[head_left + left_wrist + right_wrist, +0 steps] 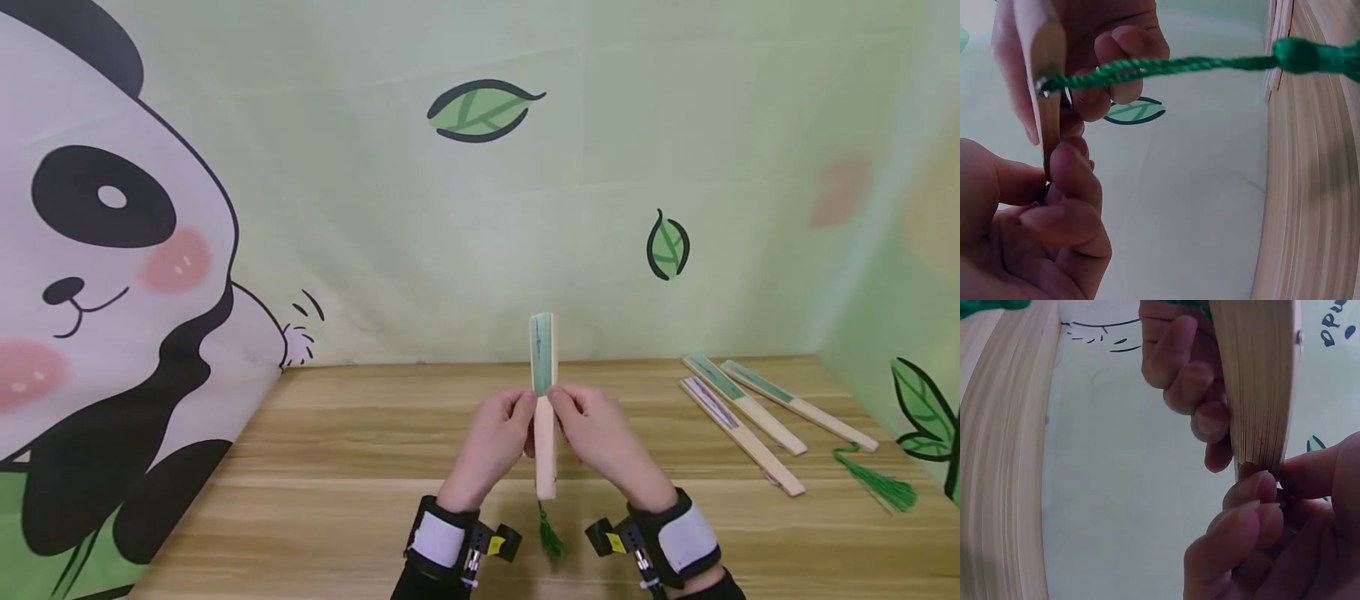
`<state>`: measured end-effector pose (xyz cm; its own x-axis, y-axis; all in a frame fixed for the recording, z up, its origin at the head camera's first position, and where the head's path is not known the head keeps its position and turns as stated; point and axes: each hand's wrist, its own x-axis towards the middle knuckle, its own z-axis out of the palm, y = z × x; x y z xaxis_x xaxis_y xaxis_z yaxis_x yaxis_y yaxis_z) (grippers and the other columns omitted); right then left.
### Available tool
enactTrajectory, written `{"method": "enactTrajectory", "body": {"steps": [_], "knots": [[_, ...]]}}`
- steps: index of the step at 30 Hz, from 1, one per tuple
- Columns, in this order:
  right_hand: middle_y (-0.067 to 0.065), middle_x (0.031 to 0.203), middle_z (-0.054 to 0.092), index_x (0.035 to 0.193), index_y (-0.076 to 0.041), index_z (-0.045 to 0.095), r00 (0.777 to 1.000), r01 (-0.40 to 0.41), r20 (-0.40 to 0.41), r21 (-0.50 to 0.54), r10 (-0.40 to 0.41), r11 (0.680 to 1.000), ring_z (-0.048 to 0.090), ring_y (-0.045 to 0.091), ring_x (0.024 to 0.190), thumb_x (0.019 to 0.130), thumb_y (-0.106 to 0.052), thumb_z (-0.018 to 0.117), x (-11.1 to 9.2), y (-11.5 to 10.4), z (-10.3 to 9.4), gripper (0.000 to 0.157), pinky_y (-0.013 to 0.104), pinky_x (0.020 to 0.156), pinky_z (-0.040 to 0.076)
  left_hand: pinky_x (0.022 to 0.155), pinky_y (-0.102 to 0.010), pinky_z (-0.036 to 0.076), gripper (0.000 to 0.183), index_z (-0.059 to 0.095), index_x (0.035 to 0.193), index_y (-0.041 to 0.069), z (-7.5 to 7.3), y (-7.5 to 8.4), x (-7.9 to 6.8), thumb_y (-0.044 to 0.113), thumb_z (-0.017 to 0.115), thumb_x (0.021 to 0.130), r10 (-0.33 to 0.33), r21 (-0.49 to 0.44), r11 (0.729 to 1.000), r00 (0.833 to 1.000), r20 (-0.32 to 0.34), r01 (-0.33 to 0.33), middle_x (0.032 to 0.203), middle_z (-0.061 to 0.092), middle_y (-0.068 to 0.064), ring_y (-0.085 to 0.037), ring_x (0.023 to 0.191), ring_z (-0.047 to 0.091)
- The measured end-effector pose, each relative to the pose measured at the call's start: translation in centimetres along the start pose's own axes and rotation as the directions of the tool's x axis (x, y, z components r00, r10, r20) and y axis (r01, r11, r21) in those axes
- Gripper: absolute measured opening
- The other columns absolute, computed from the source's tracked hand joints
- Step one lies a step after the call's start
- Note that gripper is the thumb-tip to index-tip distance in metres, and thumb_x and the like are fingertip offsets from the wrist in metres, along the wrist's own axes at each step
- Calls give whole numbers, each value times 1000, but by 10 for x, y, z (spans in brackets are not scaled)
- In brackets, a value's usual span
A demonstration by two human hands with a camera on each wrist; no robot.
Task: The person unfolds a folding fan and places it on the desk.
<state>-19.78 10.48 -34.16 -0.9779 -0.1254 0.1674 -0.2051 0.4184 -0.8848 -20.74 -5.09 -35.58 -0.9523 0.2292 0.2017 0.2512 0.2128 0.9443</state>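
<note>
A folded hand fan (545, 450) with pale wooden ribs and a green upper part stands upright between my two hands. My left hand (497, 433) pinches its left edge near the middle, thumb in front. From the other side my right hand (600, 429) pinches the right edge at about the same height. A green tassel (551, 537) dangles from the fan's lower end; its cord (1166, 66) leaves a small rivet in the left wrist view. Closely stacked ribs (1257, 381) show in the right wrist view.
On the wooden table (337, 492), several more folded fans lie at the right: one with a purplish-grey panel (742, 433), a green one (750, 404), and another green one (802, 404) with a green tassel (877, 483). Behind stands a backdrop with a panda (112, 333) and leaves.
</note>
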Motion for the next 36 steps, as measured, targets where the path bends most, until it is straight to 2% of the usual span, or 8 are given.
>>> {"method": "enactTrajectory", "body": {"steps": [7,16,23,29,36], "knots": [[2,60,45,97,-10,72,999,17,-33,-68,-19,998,32,14,46,105,-25,44,0,-1,0,32,23,40,24,46,-24,41,31,65,96,2,3,0,1,21,44,106,-7,-25,1000,1000,-8,7,65,57,-6,-17,53,53],[0,58,39,90,-11,69,997,14,-77,-110,-23,994,34,14,45,105,-25,45,-2,-3,1,32,25,39,26,49,-26,45,31,66,95,4,5,-1,1,21,43,107,-19,-65,998,1000,-4,19,66,57,-5,-17,55,54],[-1,56,39,81,-12,64,992,28,-119,-156,-47,987,36,15,44,105,-27,43,-2,-4,4,36,26,38,27,46,-22,41,32,66,91,5,5,-1,1,21,43,106,-12,-74,997,1000,-12,11,63,55,-6,-18,52,52],[0,56,42,79,-11,64,989,24,-139,-151,-45,988,38,14,44,104,-27,44,-2,-2,9,35,25,37,29,46,-22,40,32,66,94,3,6,-4,1,20,42,107,-18,-67,998,1000,-22,17,63,55,-5,-16,52,51],[0,54,41,77,-10,62,985,13,-166,-149,-38,989,37,14,42,104,-26,42,-2,0,5,37,25,35,28,45,-22,39,32,65,96,3,10,-4,2,20,41,107,-6,-70,998,1000,-21,4,61,54,-5,-15,50,50]]}}
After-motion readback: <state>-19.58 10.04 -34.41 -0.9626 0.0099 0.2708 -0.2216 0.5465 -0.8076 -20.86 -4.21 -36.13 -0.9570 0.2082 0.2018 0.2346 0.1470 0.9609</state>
